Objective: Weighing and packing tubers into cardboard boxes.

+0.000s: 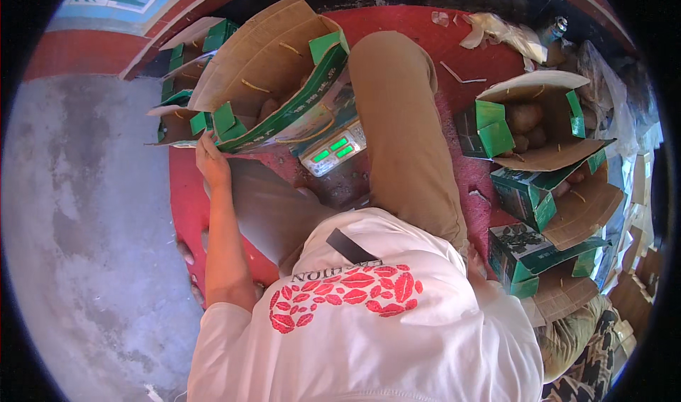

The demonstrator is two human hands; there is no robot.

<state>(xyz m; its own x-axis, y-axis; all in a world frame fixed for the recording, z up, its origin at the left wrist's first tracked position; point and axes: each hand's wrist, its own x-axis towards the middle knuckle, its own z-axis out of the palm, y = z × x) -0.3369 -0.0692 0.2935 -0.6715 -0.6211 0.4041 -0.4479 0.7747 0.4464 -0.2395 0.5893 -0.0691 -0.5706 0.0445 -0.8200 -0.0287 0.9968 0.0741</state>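
A large open green cardboard carton [262, 62] stands ahead, its brown inner flaps raised and rope handles showing. It appears to rest on an electronic scale [333, 150] with lit green displays, though the base is hidden. My left hand [211, 157] is closed on the carton's near left corner, by a green flap. Inside, only a little of a brown rounded lump [269, 108] shows. My right hand [477, 262] hangs low beside my right hip, partly hidden by my clothes, and its fingers do not show clearly. Nothing can be made out in it.
On the right, an open carton [482, 129] holds brown, potato-like lumps [525, 118]; more green cartons [521, 193] stand nearer. Others [186, 76] stand at far left. Loose lumps [185, 252] lie by the red mat's left edge. Plastic bags [507, 37] lie at far right.
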